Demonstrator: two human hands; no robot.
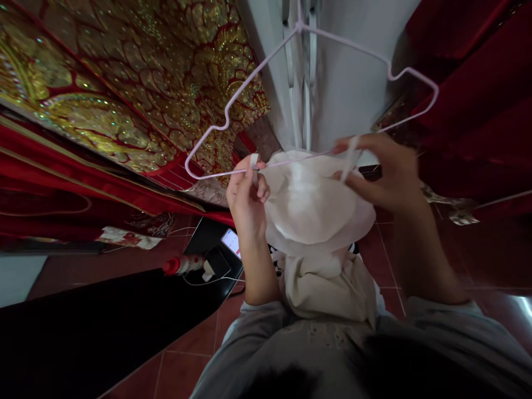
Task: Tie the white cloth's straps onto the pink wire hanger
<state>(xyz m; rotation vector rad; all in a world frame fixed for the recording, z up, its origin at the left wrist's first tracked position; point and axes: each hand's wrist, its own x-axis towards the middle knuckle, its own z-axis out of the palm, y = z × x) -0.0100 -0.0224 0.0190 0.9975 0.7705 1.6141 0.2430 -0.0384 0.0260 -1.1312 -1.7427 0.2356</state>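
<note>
A pale pink clothes hanger [349, 41] hangs in front of me, with a shoulder notch on each side. My left hand [248, 194] is closed around the left part of its lower bar, pinching a white strap [254, 161] looped there. Near the bar's right part, my right hand [386, 172] is blurred by motion. A second white strap [350, 159] runs between its thumb and index finger, which look bent around it. Below the bar, between my hands, hangs a cream-white layered cloth garment [311, 210]. Whether both straps join it is hard to make out.
Gold-sequined red garments [166, 72] hang at the left, and dark red cloth [477, 111] at the right. A black table [124, 316] at lower left bears a lit phone [231, 243], a red-capped bottle [183, 265] and a white cable. Red tiles cover the floor [183, 371].
</note>
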